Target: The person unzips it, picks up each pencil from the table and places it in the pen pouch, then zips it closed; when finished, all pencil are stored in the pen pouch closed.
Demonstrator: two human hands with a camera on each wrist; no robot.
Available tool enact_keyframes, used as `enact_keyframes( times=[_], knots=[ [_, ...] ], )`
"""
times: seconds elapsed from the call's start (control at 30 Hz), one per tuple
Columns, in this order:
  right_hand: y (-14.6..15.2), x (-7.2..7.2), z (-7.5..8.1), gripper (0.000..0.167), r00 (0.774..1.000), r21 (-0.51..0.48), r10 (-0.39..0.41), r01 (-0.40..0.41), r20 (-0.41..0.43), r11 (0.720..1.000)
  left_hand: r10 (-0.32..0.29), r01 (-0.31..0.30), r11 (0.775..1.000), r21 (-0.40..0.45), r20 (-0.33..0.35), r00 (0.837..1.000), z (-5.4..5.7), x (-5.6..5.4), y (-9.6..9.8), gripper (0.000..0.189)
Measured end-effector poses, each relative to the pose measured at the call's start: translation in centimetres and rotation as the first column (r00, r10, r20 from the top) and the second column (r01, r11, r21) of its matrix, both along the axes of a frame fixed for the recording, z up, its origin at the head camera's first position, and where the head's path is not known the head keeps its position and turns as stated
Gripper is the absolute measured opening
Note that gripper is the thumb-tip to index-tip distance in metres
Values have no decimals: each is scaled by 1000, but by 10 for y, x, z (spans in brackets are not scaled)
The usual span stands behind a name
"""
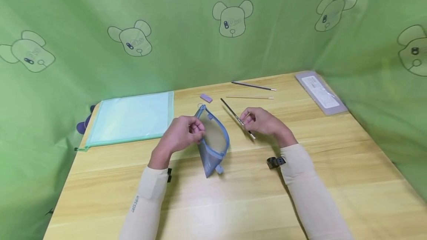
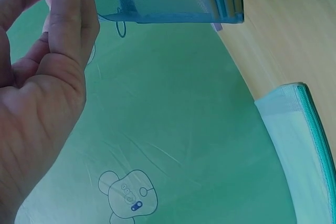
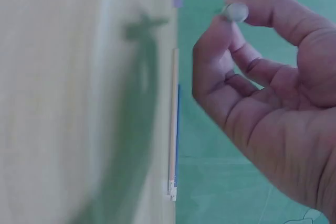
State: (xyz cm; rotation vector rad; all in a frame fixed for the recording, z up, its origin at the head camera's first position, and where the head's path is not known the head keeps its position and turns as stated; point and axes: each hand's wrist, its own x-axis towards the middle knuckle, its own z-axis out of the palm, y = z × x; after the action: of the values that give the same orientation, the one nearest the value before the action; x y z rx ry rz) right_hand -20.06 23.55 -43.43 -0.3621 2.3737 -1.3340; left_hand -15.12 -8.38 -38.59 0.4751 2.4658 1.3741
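My left hand (image 1: 181,132) pinches the rim of a blue mesh zip pouch (image 1: 210,160), whose mouth gapes toward the right. The pouch is tilted above the table, with a small ring at its far corner. Between thumb and fingertips, my right hand (image 1: 261,121) holds a dark pencil (image 1: 230,109) just right of the pouch, apart from it. The pencil slants, its pale eraser end nearest me. In the right wrist view that round end (image 3: 236,12) faces the camera. Whether anything lies inside the pouch I cannot tell.
Beyond the hands lie a purple eraser (image 1: 206,98), a dark pencil (image 1: 253,86) and a light wooden pencil (image 1: 250,97). A pale zip folder (image 1: 130,117) with green edging rests at left, a purple flat case (image 1: 321,93) at far right. Green cloth (image 1: 186,55) surrounds the table.
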Motion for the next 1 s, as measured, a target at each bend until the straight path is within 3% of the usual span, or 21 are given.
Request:
enact_keyframes(
  times=[0.1, 0.2, 0.4, 0.63, 0.73, 1.0],
  knots=[
    [1, 2, 7, 31, 1000, -121, 11, -8, 29, 993, 10, -10, 1000, 5, 10, 1000, 1, 1, 0, 5],
    [-1, 4, 17, 33, 999, -179, 40, -33, 37, 983, 17, -17, 1000, 9, 15, 1000, 2, 0, 0, 5],
    [-13, 13, 32, 33, 990, -218, 107, -85, 92, 972, 32, -32, 999, 2, -1, 999, 2, 0, 1, 5],
    [-28, 24, 42, 30, 959, -217, 203, -160, 198, 963, 49, -49, 999, -7, -29, 998, 1, -1, 7, 6],
    [-30, 26, 43, 28, 963, -205, 187, -147, 194, 968, 51, -51, 999, -6, -16, 999, -2, -1, 11, 6],
    [-58, 29, 34, 15, 985, -152, 50, -25, 167, 988, 24, -24, 999, 41, 11, 1000, -12, -2, 22, 6]
  ],
)
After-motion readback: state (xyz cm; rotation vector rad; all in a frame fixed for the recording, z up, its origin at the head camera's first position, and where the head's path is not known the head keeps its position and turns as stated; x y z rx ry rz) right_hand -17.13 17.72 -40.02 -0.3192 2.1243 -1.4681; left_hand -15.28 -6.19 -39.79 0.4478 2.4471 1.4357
